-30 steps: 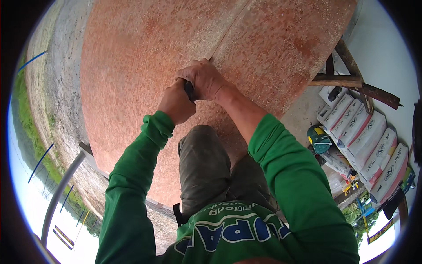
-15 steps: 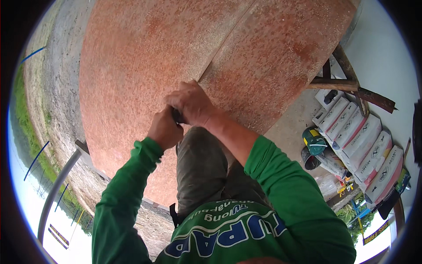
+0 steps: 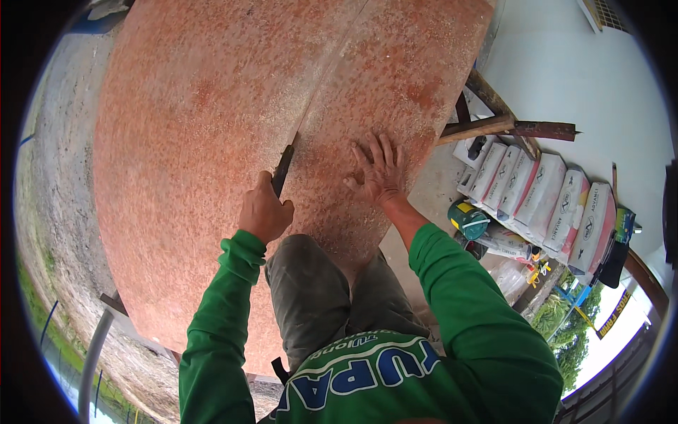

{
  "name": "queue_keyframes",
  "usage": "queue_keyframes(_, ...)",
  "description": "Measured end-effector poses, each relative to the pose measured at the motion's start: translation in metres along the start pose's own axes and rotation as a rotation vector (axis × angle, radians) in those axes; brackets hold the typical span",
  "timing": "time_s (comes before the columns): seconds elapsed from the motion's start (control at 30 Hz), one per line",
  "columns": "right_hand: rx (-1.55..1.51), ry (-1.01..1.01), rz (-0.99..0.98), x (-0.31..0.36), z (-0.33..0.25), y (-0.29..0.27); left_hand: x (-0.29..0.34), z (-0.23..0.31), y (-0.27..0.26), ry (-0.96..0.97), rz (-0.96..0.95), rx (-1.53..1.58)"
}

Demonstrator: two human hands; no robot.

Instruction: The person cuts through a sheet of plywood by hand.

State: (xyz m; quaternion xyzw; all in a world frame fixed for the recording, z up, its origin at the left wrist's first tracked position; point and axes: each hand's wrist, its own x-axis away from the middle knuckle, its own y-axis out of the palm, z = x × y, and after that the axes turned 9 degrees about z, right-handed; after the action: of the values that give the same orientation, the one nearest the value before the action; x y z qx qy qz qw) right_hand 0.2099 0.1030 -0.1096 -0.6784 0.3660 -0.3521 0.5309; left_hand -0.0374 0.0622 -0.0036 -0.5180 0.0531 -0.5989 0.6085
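My left hand [image 3: 265,210] is closed around the black handle of a handsaw [image 3: 283,169]. The saw points away from me, and its thin blade, seen almost edge-on, meets the near end of a long straight cut line [image 3: 314,99]. Below it lies a reddish-brown wooden board [image 3: 191,162], strewn with pale sawdust, most thickly along the line. To the right of the line my right hand [image 3: 379,169] rests flat on the board with its fingers spread. How deep the blade sits in the wood cannot be seen.
My knees [image 3: 305,275] are up against or over the board's near edge. Beyond its right edge are a wooden support frame [image 3: 487,127], a row of pale bags [image 3: 540,191] and a dark green bucket [image 3: 468,219]. A grey metal pipe [image 3: 99,353] stands at lower left.
My right hand has left the saw handle and come down flat on the board to the right. My left hand now grips the saw alone. The view has shifted a little.
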Motion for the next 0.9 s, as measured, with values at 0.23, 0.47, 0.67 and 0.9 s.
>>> queue_keyframes(0.23, -0.024, 0.046, -0.097, -0.002, -0.012, 0.005, 0.011, -0.006, 0.004, -0.004, 0.109, 0.069)
queue_keyframes(0.47, 0.024, 0.040, -0.249, -0.022, -0.008, -0.017, 0.004, -0.013, 0.003, 0.010, 0.183, -0.024)
queue_keyframes(0.67, -0.144, 1.306, 0.233, -0.048, 0.114, -0.040, 0.002, -0.006, 0.000, 0.021, 0.223, -0.084)
queue_keyframes(0.9, -0.188, 0.271, 0.027, -0.027, 0.043, -0.027, -0.016, -0.039, 0.012, 0.053, 0.192, -0.104)
